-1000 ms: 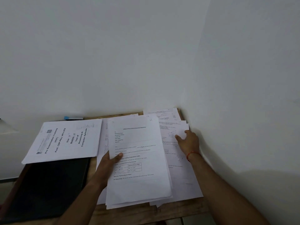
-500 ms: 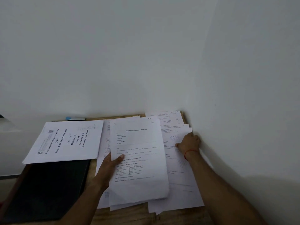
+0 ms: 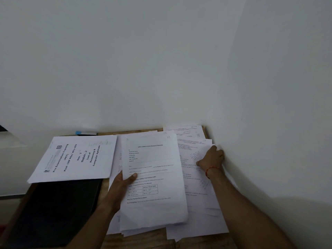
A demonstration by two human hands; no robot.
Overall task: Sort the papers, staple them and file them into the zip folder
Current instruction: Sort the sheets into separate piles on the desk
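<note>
A stack of printed sheets topped by a letter with a small table (image 3: 152, 173) lies in the middle of the wooden desk (image 3: 140, 241). My left hand (image 3: 124, 182) grips its left edge, thumb on top. To the right, loose papers (image 3: 201, 203) spread toward the wall. My right hand (image 3: 212, 158) grips the far right edge of those papers by the wall, fingers curled round it. A stapled booklet titled "Pre Examination Training" (image 3: 75, 157) lies at the left, partly over a black zip folder (image 3: 52, 214).
White walls close the desk in at the back and right. A small blue object (image 3: 79, 133) lies at the back edge behind the booklet. A pale shelf edge (image 3: 10, 141) shows at the far left.
My right hand has slid right to the papers' edge by the wall and curled round it. The middle stack has shifted slightly with my left hand still gripping it.
</note>
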